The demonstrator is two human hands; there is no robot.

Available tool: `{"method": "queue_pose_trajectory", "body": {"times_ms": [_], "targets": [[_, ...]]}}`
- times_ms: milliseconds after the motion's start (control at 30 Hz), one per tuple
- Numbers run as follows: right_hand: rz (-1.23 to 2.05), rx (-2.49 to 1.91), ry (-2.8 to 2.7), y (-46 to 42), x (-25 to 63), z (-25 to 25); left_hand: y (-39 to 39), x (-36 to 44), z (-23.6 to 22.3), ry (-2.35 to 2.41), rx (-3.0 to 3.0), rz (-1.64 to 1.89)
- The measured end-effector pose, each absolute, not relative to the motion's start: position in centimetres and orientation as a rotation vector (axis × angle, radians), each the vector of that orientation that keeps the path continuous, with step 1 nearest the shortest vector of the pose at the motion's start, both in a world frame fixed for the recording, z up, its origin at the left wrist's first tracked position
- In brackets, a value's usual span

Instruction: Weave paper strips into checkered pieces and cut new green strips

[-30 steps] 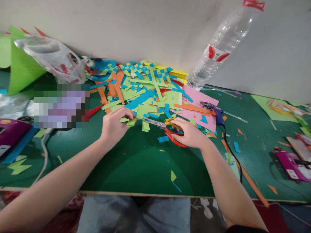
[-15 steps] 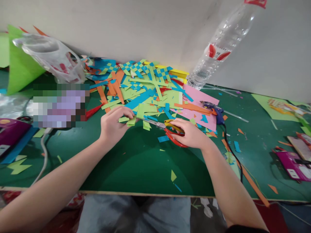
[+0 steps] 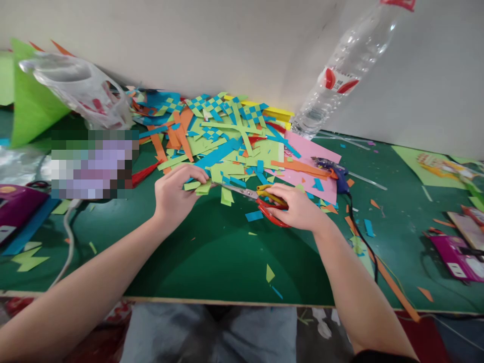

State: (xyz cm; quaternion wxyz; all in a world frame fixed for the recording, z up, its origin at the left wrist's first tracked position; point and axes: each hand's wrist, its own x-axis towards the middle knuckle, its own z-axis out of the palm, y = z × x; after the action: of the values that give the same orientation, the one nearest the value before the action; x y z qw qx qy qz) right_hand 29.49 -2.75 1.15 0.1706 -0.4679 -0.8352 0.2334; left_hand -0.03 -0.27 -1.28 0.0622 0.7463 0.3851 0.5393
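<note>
Several checkered patches [image 3: 215,106] at twelve o'clock, apparently already woven; loose strips [image 3: 227,127] heaped among them, seemingly unused; pinching green paper [image 3: 203,188] in left hand [image 3: 174,190], gripping scissors [image 3: 250,193] in right hand [image 3: 300,206], tips toward nine o'clock, just beside the paper, contact unclear; cutting seemingly unfinished.

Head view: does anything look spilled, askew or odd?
A pixelated block at left hides whatever lies there. The clear bottle looks tilted, perhaps from lens distortion. Loose paper scraps litter the green tabletop, but nothing looks clearly spilled or damaged.
</note>
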Motion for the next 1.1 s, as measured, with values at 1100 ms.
{"method": "queue_pose_trajectory", "body": {"times_ms": [1100], "targets": [[0.478, -1.344, -2.096, -2.51, 29.10, 0.75, 0.03, -0.24, -1.85, 1.198, 2.135, 1.556]]}}
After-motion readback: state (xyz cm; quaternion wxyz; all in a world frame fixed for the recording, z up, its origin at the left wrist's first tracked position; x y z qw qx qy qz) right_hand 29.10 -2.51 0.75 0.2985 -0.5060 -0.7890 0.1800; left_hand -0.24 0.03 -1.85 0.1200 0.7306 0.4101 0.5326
